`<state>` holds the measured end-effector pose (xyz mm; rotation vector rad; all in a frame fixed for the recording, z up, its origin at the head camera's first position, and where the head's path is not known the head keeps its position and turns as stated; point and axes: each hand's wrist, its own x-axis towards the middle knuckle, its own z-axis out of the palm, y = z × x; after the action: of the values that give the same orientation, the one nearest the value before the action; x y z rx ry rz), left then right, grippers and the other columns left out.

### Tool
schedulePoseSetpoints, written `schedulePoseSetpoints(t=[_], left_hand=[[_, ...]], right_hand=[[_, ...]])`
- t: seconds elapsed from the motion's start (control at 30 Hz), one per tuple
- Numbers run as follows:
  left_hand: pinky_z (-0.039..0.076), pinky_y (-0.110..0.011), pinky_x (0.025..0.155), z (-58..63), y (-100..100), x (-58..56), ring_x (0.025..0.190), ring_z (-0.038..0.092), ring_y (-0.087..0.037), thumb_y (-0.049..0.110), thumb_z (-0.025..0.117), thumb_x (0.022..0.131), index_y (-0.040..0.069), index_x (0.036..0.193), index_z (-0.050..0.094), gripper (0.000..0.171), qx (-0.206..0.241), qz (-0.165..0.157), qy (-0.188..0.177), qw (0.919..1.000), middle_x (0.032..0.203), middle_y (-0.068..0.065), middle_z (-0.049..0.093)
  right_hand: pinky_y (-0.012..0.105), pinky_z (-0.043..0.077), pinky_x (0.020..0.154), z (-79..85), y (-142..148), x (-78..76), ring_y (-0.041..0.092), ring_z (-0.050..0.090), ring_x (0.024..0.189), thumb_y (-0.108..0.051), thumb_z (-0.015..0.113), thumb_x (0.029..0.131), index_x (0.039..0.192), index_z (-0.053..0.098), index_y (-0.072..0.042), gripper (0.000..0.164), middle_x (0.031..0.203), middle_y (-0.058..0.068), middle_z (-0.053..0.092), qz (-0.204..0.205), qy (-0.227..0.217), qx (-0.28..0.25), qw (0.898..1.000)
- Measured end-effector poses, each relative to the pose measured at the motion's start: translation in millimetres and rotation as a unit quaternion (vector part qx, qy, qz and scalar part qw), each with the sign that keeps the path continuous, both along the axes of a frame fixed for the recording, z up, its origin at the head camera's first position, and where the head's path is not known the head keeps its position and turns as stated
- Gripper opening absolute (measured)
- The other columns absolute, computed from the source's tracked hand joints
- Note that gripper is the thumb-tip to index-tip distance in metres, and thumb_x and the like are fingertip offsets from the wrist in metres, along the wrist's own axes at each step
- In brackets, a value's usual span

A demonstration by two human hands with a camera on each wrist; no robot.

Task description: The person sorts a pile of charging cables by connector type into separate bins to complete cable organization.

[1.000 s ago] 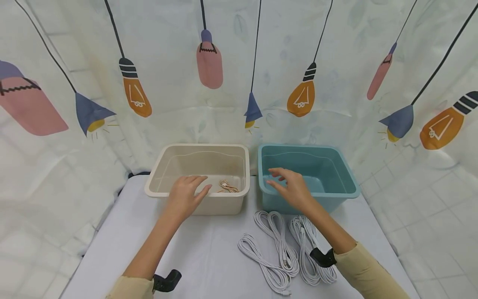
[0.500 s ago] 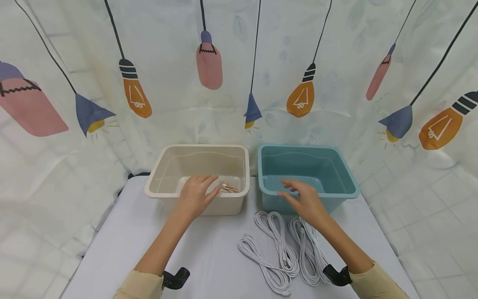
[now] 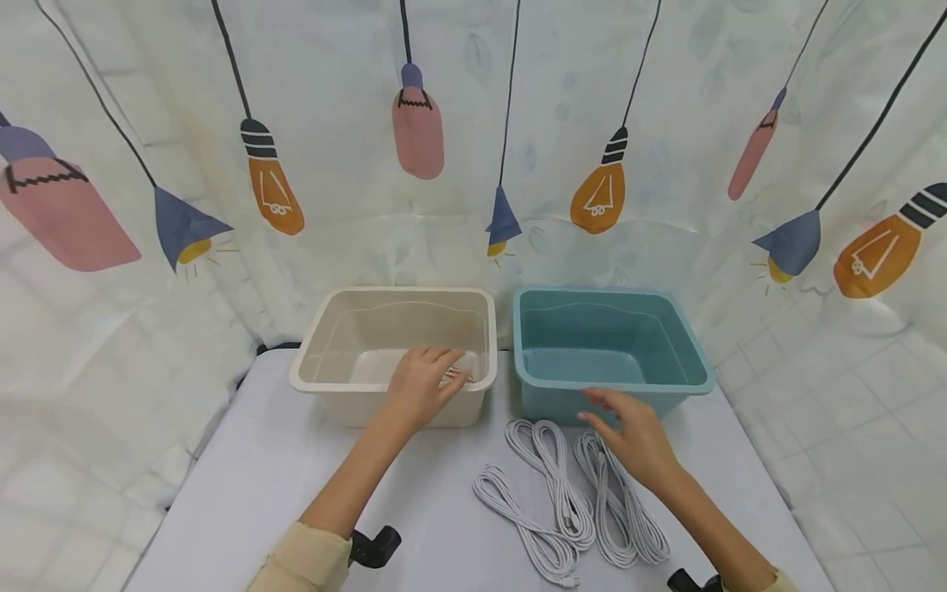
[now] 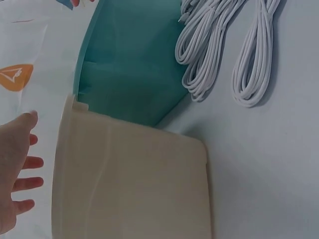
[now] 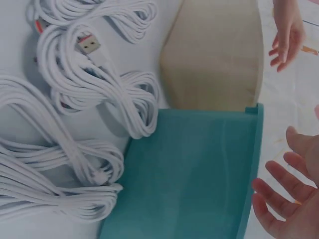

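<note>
My left hand (image 3: pixel 422 386) hovers over the front rim of the beige bin (image 3: pixel 325 388), fingers relaxed and holding nothing. Behind its thumb shows part of a thin tan cable (image 3: pixel 453 374) inside that bin; the rest of the cable is hidden. My right hand (image 3: pixel 635 432) is in front of the teal bin (image 3: pixel 614 386), above the white coiled cables (image 3: pixel 558 493) on the table. Its fingers are spread and loosely bent, with nothing between them, as the right wrist view also shows. A USB plug (image 5: pixel 88 44) sticks out of one white coil there.
Both bins stand side by side at the back of the table, which has a white cloth (image 3: pixel 244 493). A curtain (image 3: pixel 355 247) printed with lamps hangs right behind them. The white coils lie in front of the teal bin, several of them close together.
My left hand has moved right along the beige bin's front, now covering most of the tan cable. My right hand has drawn back from over the teal bin, toward me and to the right.
</note>
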<state>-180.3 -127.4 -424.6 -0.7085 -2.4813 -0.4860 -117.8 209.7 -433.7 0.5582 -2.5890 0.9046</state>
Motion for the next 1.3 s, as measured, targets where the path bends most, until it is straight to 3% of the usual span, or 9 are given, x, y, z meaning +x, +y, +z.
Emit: schedulePoseSetpoints(t=[0.2, 0.63, 1.07, 1.3], left_hand=[[0.053, -0.052, 0.098, -2.9, 12, -0.6, 0.105, 0.068, -0.039, 0.024, 0.081, 0.094, 0.003, 0.124, 0.076, 0.036, 0.010, -0.017, -0.006, 0.9998, 0.114, -0.014, 0.076], [0.056, -0.047, 0.096, -8.1, 49, -5.5, 0.103, 0.070, -0.034, 0.027, 0.082, 0.093, 0.006, 0.122, 0.076, 0.036, -0.003, -0.066, 0.059, 0.9961, 0.112, -0.012, 0.077], [0.056, -0.041, 0.099, -10.3, 76, -9.0, 0.110, 0.070, -0.027, 0.033, 0.077, 0.098, 0.010, 0.128, 0.075, 0.038, -0.056, -0.079, 0.020, 0.9951, 0.120, -0.008, 0.076], [0.055, -0.041, 0.101, -15.5, 88, -12.1, 0.112, 0.069, -0.029, 0.031, 0.076, 0.099, 0.008, 0.128, 0.074, 0.037, -0.052, -0.102, 0.017, 0.9933, 0.121, -0.012, 0.075]], right_hand=[[0.048, 0.061, 0.078, -10.9, 11, 12.8, 0.030, 0.072, 0.099, -0.005, 0.084, 0.088, 0.128, 0.073, -0.003, 0.042, 0.121, 0.011, 0.076, -0.020, 0.011, 0.000, 1.000], [0.042, 0.060, 0.070, -40.1, 39, 26.9, 0.033, 0.073, 0.091, -0.004, 0.083, 0.088, 0.124, 0.074, 0.000, 0.038, 0.113, 0.013, 0.078, -0.073, -0.002, 0.011, 0.997], [0.039, 0.060, 0.067, -69.4, 60, 35.5, 0.032, 0.074, 0.087, -0.007, 0.085, 0.088, 0.122, 0.073, 0.002, 0.037, 0.106, 0.018, 0.078, -0.119, -0.058, 0.021, 0.991], [0.049, 0.062, 0.074, -83.1, 66, 36.9, 0.035, 0.073, 0.091, -0.013, 0.082, 0.093, 0.127, 0.069, 0.005, 0.041, 0.111, 0.022, 0.075, -0.139, -0.128, 0.034, 0.981]])
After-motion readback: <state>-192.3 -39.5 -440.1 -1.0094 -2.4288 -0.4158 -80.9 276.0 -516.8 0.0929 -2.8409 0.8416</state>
